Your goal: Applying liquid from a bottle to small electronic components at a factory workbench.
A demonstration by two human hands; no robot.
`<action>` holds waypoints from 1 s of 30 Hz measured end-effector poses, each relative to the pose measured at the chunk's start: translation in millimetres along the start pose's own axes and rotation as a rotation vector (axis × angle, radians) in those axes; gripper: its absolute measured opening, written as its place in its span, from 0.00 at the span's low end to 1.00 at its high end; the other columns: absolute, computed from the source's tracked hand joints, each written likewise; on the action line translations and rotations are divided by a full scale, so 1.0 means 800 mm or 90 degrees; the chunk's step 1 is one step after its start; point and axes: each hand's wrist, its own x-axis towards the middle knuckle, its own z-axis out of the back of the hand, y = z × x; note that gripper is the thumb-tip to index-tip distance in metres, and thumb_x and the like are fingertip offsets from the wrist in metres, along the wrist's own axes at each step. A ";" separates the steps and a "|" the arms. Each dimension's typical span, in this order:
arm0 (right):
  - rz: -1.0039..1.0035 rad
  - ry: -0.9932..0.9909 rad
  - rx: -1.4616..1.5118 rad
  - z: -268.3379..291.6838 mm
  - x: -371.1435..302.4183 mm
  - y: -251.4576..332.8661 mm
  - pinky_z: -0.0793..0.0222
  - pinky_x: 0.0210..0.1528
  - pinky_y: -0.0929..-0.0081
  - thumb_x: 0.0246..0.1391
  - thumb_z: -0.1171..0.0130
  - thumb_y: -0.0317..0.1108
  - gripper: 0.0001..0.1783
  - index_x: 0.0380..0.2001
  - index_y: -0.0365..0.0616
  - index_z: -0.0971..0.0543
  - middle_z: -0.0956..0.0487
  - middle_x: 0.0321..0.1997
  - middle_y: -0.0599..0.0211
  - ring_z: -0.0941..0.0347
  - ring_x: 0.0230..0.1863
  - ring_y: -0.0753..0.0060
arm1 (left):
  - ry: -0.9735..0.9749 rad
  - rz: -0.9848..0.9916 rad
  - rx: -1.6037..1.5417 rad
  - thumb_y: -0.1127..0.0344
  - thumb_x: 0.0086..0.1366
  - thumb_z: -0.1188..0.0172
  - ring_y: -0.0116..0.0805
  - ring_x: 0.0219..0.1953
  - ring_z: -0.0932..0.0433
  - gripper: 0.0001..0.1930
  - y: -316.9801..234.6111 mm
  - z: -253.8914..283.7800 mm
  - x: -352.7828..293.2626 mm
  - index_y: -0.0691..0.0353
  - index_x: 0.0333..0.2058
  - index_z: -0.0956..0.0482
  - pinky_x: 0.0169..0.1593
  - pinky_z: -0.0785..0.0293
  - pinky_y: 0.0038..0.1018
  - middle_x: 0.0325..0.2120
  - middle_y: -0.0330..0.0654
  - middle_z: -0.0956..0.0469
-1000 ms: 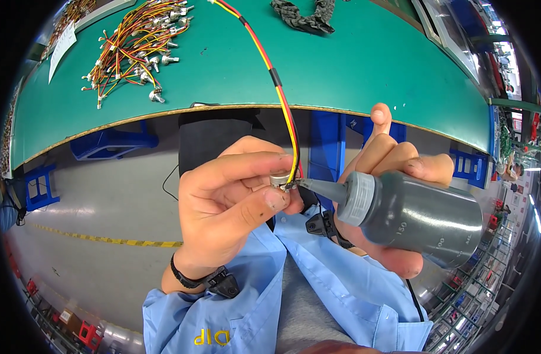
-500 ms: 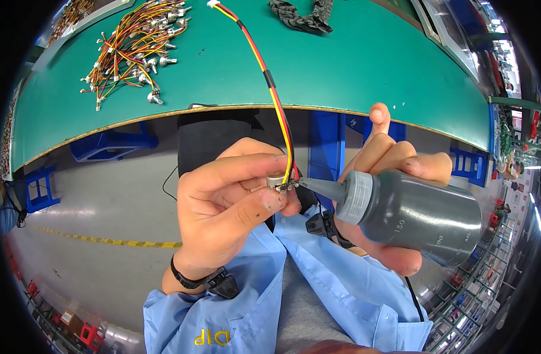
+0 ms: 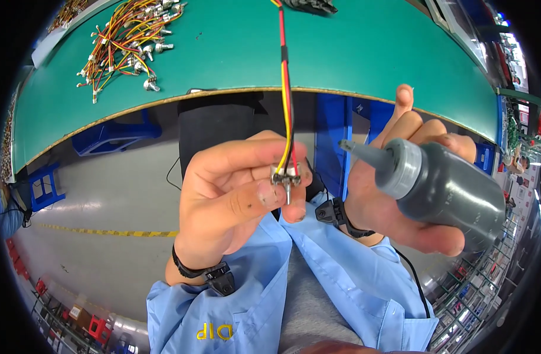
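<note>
My left hand pinches a small silver potentiometer between thumb and fingers, its shaft pointing down towards me. Red, yellow and black wires rise from its dark-coated terminals, bound by a black band partway, and run up past the table edge. My right hand is wrapped round a dark grey squeeze bottle, index finger raised. The bottle lies tilted on its side, its cone nozzle aimed left and apart from the potentiometer. A blob of dark material sits at the nozzle's tip.
On the green table at the far left lies a heap of wired potentiometers. A crumpled black thing is at the table's far edge. Blue stools stand beneath, and a dark seat or box is below the front edge.
The nozzle has left the terminals as my right hand drew the bottle right and up. My left hand has turned the potentiometer so its shaft shows, and the wires stand straighter.
</note>
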 end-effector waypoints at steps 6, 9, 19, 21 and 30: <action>-0.042 0.029 0.052 0.009 -0.003 0.002 0.54 0.63 0.48 0.41 0.52 0.81 0.55 0.51 0.35 0.33 0.34 0.25 0.68 0.40 0.24 0.71 | 0.028 0.069 -0.044 0.70 0.62 0.42 0.31 0.27 0.26 0.22 -0.004 0.007 0.002 0.71 0.54 0.30 0.28 0.27 0.21 0.37 0.51 0.30; -0.079 0.095 0.090 0.020 0.003 0.006 0.54 0.64 0.50 0.40 0.49 0.81 0.57 0.52 0.35 0.33 0.33 0.25 0.68 0.40 0.24 0.70 | 0.033 0.088 -0.048 0.69 0.63 0.42 0.30 0.27 0.26 0.22 -0.004 0.009 0.004 0.72 0.54 0.31 0.30 0.26 0.20 0.39 0.51 0.30; -0.184 0.161 0.133 0.030 0.016 0.013 0.50 0.62 0.47 0.54 0.44 0.48 0.29 0.49 0.32 0.32 0.30 0.26 0.63 0.33 0.28 0.67 | 0.040 0.047 0.008 0.71 0.62 0.42 0.40 0.40 0.22 0.22 0.000 0.015 -0.004 0.73 0.54 0.32 0.37 0.22 0.26 0.47 0.55 0.31; -0.193 0.171 0.134 0.024 0.016 0.014 0.55 0.64 0.51 0.49 0.42 0.58 0.39 0.50 0.32 0.33 0.33 0.27 0.67 0.37 0.29 0.71 | 0.036 0.033 0.024 0.71 0.61 0.42 0.41 0.42 0.23 0.23 0.001 0.016 -0.004 0.73 0.54 0.32 0.38 0.22 0.27 0.47 0.55 0.31; -0.185 0.189 0.139 0.017 0.012 0.003 0.58 0.66 0.53 0.44 0.41 0.65 0.46 0.51 0.31 0.34 0.36 0.26 0.70 0.40 0.28 0.74 | -0.014 0.060 0.035 0.69 0.60 0.41 0.40 0.42 0.23 0.23 -0.003 0.007 -0.003 0.74 0.52 0.31 0.38 0.21 0.29 0.46 0.53 0.31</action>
